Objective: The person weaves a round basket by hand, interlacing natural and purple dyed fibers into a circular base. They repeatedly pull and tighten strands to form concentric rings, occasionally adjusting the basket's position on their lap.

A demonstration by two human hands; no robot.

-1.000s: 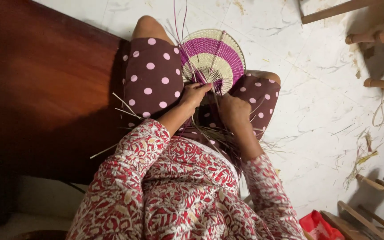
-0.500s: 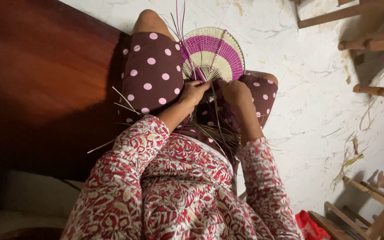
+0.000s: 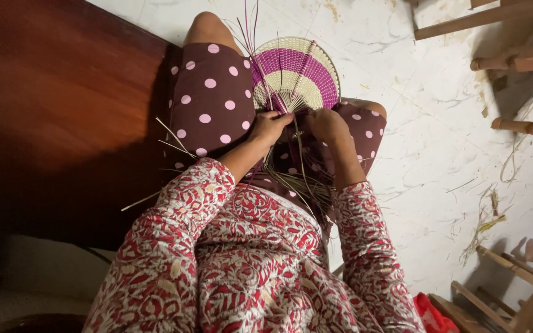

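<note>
both hands are held close together at the lower edge of a woven fan (image 3: 294,74), which is propped on the lap between the knees. the left hand (image 3: 268,127) is closed, its fingers pinched on thin strands at the fan's base. the right hand (image 3: 327,125) is curled over the same base from the other side; what exactly is gripped under its fingers cannot be told, though the hand is closed against the weave. the two hands are nearly touching.

the fan is seen as a half-round shape, banded in purple and cream, with its curved rim pointing away from the body. loose purple strands (image 3: 253,37) are seen rising from its left side, past the knee. a bundle of pale straw strands (image 3: 303,182) is spread downward from the hands across the lap toward the body.

the lap is covered by a brown skirt with pink dots (image 3: 208,98), and the arms by red patterned sleeves (image 3: 180,216). a dark wooden surface (image 3: 50,111) is seen at the left. a white marble floor (image 3: 427,142), strewn with straw scraps (image 3: 485,222), lies to the right, with wooden furniture legs (image 3: 513,58) at its edge.
</note>
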